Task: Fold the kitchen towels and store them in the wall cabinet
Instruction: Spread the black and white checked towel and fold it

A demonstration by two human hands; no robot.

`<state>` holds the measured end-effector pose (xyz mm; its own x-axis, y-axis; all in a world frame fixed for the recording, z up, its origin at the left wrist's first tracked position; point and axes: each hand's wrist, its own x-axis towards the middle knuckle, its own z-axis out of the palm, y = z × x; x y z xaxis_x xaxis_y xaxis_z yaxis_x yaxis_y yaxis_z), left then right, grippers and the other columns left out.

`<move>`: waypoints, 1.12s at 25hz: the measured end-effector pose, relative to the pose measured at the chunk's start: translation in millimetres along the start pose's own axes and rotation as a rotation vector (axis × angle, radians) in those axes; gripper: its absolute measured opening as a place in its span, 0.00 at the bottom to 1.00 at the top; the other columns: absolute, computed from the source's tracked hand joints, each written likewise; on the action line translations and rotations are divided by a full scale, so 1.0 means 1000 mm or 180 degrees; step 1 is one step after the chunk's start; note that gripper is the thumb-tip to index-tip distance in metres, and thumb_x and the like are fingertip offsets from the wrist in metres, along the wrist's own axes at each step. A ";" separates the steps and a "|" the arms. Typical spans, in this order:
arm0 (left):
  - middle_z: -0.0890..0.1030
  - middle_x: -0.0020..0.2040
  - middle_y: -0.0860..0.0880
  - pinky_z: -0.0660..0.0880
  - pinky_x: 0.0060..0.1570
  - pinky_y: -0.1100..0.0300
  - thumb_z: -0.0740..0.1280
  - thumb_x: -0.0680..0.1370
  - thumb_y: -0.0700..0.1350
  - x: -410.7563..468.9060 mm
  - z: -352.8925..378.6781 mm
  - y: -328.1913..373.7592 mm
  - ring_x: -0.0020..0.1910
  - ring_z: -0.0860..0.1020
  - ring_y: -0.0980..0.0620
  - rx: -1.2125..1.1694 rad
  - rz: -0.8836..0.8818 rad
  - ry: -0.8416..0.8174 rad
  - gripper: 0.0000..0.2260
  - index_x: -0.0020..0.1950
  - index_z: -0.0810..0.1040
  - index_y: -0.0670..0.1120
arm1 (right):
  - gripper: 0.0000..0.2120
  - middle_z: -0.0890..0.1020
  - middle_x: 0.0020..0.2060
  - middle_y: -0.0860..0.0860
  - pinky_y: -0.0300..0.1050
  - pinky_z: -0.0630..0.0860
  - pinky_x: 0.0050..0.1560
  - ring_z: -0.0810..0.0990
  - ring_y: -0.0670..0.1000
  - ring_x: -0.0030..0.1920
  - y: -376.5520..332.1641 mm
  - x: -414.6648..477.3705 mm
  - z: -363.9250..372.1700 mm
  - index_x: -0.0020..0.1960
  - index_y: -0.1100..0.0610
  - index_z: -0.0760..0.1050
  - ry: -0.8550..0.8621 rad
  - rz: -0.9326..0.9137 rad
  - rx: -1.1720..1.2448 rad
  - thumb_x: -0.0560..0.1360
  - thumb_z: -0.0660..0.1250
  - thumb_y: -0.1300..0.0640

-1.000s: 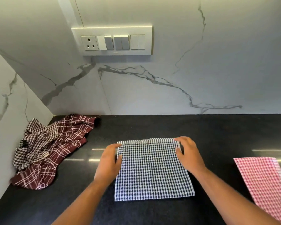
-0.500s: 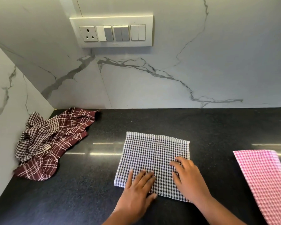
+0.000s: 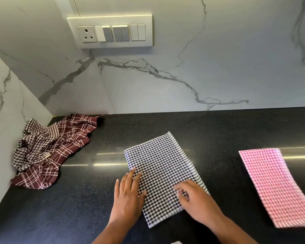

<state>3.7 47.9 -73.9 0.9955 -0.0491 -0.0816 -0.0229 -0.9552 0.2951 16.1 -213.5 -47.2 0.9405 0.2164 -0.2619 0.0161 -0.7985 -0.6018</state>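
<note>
Towel fold, head view: checked towel [image 3: 163,169] flat on the dark counter [image 3: 218,131], centre, near me.
Left hand [image 3: 128,196] lies flat, fingers straight, on its left edge. Right hand [image 3: 197,203] sits on the near right part, fingers bent and blurred, so I cannot tell if it pinches. Risk as I judge it: cloth slides on the glossy top, layers creep, next fold comes out crooked. Long axis runs near-to-far, far end skewed left. Pink towel [image 3: 278,187] lies well apart, right.
</note>
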 end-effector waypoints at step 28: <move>0.87 0.48 0.42 0.83 0.36 0.57 0.57 0.83 0.33 -0.029 -0.004 -0.009 0.39 0.85 0.53 -0.3593 -0.1518 -0.0445 0.22 0.50 0.85 0.56 | 0.24 0.85 0.56 0.47 0.51 0.83 0.52 0.84 0.51 0.50 0.031 -0.033 -0.022 0.57 0.40 0.85 -0.0166 0.0290 0.1916 0.78 0.57 0.62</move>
<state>-24.5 59.7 -70.1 0.8623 0.1383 -0.4872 0.5017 -0.1023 0.8590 -7.3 -257.5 -40.8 0.9110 0.2016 -0.3599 -0.2725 -0.3606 -0.8920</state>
